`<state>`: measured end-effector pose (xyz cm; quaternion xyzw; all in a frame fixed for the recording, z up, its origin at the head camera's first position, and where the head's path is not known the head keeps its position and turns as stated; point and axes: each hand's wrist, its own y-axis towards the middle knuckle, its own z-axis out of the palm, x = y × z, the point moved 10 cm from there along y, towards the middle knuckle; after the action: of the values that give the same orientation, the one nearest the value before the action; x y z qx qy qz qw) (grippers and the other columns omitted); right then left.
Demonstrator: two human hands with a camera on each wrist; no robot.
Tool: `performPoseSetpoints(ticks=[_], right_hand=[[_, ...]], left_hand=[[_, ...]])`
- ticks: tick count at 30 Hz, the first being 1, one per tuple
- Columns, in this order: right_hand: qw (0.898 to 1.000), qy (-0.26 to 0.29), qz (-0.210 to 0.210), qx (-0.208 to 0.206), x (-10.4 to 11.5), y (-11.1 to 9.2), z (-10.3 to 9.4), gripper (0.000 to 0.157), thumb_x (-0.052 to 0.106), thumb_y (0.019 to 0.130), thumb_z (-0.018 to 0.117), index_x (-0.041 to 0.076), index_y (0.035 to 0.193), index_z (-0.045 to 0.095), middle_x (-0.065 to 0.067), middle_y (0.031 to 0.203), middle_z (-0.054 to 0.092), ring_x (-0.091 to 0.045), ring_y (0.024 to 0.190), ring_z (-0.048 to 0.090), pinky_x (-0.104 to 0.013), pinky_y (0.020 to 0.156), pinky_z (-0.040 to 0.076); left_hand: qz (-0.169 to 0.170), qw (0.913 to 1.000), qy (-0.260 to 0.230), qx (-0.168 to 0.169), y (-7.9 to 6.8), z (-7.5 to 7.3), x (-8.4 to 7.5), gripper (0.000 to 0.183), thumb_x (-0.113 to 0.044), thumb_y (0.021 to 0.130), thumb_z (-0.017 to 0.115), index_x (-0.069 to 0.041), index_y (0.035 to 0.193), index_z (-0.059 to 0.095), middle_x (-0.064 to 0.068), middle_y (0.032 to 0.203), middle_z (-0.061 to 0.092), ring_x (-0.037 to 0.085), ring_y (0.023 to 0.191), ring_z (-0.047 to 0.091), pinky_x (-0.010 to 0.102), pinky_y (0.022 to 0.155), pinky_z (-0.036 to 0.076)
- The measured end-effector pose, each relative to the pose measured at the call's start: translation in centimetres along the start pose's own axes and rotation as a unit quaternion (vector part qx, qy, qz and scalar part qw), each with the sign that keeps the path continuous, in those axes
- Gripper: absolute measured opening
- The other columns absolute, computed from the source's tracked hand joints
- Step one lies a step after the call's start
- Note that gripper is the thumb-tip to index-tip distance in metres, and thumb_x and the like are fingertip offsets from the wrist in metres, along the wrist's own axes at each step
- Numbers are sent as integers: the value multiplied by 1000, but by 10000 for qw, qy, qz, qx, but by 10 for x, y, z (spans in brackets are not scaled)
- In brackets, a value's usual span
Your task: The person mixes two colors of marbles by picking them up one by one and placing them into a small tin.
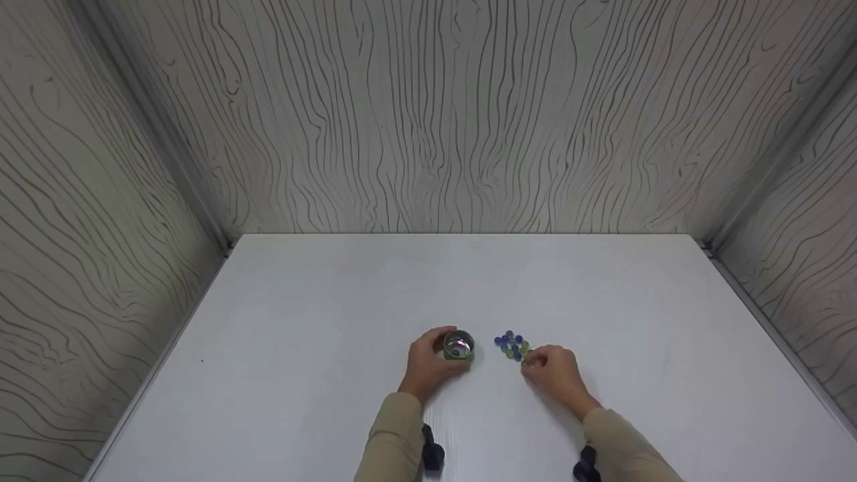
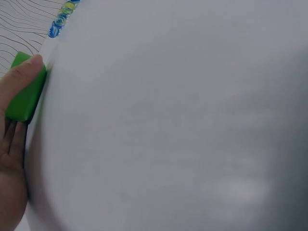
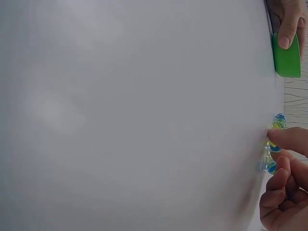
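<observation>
My left hand [image 1: 432, 365] holds a small green cup [image 1: 459, 345] upright on the table, thumb on the near side and fingers round the far side. Its inside looks shiny. In the left wrist view the cup [image 2: 30, 94] shows a smooth green wall under the thumb. To the right of the cup lies a cluster of blue and yellow-green glass marbles [image 1: 510, 343]. At the cluster's near right edge my right hand [image 1: 554, 373] pinches a marble between thumb and forefinger, its other fingers curled in. The fingertips partly hide that marble in the right wrist view.
A white table [image 1: 321, 301] lies under both hands. Wood-grain patterned panels [image 1: 428, 120] rise at its back and sides. Dark wrist cameras [image 1: 433, 455] are worn on both forearms, over tan sleeves [image 1: 390, 438]. A tiny dark speck shows at the left of the table.
</observation>
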<state>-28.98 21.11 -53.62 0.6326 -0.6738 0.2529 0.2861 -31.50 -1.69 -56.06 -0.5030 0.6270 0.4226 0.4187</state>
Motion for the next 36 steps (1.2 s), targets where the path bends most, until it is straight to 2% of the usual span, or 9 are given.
performPoseSetpoints(ticks=[6, 13, 21, 29, 36], right_hand=[[9999, -14, 103, 90, -3, 0, 1, 13, 0, 71, 73, -2, 84, 73, -14, 86, 71, -20, 80, 62, -28, 67, 51], [9999, 54, 125, 97, -3, -1, 0, 13, 0, 73, 73, -2, 86, 73, -15, 88, 72, -21, 82, 62, -31, 70, 53], [9999, 38, 99, 77, -3, -1, 1, 12, 0, 73, 72, -2, 85, 72, -15, 87, 72, -20, 81, 62, -28, 68, 51], [9998, 167, -38, -39, -1, -2, -1, 11, -1, 72, 73, -3, 83, 73, -12, 80, 71, -14, 71, 54, -19, 59, 43], [9998, 145, -89, -81, 1, -1, -3, 10, 1, 75, 71, -2, 84, 73, -10, 79, 70, -14, 73, 55, -19, 61, 44]], left_hand=[[6, 9999, 90, -51, 0, 0, 0, 63, -12, 68, 85, -8, 125, 59, 10, 125, 65, 26, 121, 61, 34, 109, 49], [-149, 9999, 9, -62, -1, -1, 0, 64, -12, 67, 85, -11, 126, 59, 8, 126, 64, 25, 123, 60, 36, 111, 48], [-101, 9999, -36, -62, -1, 0, -1, 64, -10, 67, 85, -9, 126, 59, 9, 125, 65, 25, 121, 61, 35, 109, 49], [-282, 9996, -21, -92, -1, 1, 4, 66, -13, 67, 85, -13, 127, 59, 4, 126, 64, 23, 124, 59, 35, 111, 47], [-281, 9995, -34, -116, 0, 0, 5, 65, -12, 66, 85, -13, 126, 60, 5, 125, 65, 23, 122, 60, 36, 110, 48]])
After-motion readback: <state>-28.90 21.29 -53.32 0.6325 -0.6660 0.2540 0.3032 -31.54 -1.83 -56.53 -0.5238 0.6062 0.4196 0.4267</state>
